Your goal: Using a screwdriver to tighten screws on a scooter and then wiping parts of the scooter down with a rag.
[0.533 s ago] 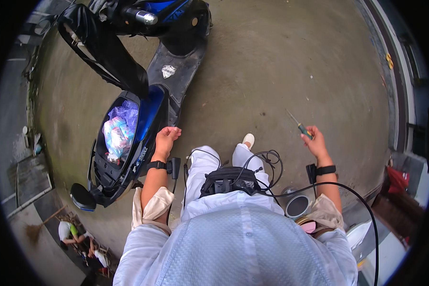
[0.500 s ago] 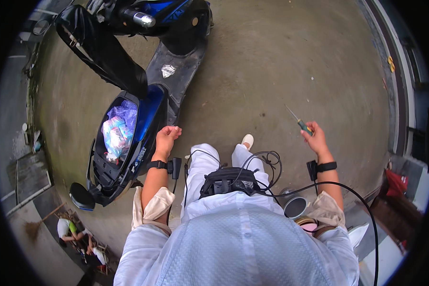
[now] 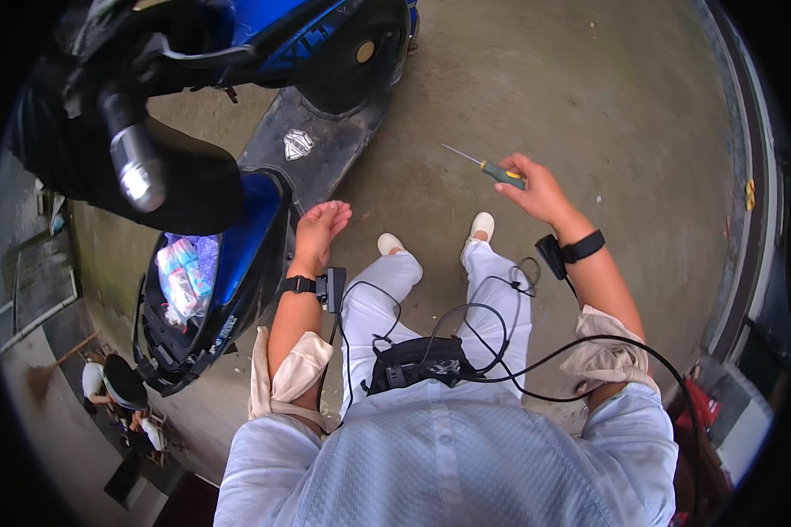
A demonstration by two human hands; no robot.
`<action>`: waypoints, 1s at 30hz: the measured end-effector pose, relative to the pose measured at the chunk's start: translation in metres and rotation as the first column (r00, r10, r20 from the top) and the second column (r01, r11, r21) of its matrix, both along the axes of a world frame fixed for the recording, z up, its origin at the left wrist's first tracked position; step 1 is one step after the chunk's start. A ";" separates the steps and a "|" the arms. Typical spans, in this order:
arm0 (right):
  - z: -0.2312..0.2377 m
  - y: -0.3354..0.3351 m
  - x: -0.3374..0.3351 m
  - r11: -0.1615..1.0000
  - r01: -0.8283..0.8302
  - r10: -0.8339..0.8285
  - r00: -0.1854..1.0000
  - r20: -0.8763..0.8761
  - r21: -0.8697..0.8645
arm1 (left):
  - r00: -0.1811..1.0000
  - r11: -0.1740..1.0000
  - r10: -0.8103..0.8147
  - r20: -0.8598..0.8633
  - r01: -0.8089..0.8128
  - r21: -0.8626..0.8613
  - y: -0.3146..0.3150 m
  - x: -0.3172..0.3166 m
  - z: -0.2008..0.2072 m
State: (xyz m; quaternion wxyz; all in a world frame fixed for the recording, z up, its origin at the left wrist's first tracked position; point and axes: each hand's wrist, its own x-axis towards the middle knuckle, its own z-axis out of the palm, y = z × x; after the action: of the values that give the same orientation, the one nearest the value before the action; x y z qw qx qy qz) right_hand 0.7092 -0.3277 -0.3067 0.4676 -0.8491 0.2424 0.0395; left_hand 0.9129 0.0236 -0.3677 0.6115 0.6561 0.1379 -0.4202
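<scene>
While the right hand (image 3: pixel 539 191) grips a screwdriver (image 3: pixel 499 173), fingers curled, the left hand (image 3: pixel 317 232) hangs half-open, empty.
Blue scooter (image 3: pixel 255 215) obstructs the left side.

Open ground (image 3: pixel 536 88) ahead of right hand (image 3: pixel 532 189), scooter (image 3: pixel 255 215) just left of left hand (image 3: pixel 319 233), screwdriver (image 3: pixel 504 176) jutting into gap between them, cables (image 3: pixel 504 334) looping below

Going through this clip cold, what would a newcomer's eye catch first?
Probably the blue-and-black scooter filling the upper left, its open compartment holding shiny, colourful plastic bundles. Next, the green-handled screwdriver in the right hand, right of centre, its shaft pointing up and left over the ground.
</scene>
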 end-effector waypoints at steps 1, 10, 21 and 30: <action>-0.011 -0.008 0.015 0.999 -0.038 0.037 0.999 0.030 0.010 | 1.000 1.000 0.022 -0.002 -0.022 -0.012 -0.008 0.003 -0.013; -0.151 -0.032 0.120 0.963 -0.267 0.269 0.960 0.084 -0.036 | 0.927 0.923 0.335 -0.168 -0.359 -0.140 -0.059 0.017 -0.163; -0.323 -0.022 0.208 0.922 -0.380 0.382 0.871 0.308 -0.069 | 0.840 0.919 0.329 0.432 -0.389 0.056 -0.108 0.049 -0.320; -0.369 -0.028 0.205 0.951 -0.306 0.256 0.865 0.431 0.050 | 0.071 0.763 -0.562 0.824 -0.339 0.550 -0.112 0.063 -0.327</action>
State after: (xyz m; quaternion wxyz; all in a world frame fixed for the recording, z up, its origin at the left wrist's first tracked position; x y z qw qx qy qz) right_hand 0.9140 -0.3558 -0.6755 0.5465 -0.8351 0.0071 -0.0620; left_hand 0.9758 -0.0884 -0.6947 0.2371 0.9271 -0.2400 0.1633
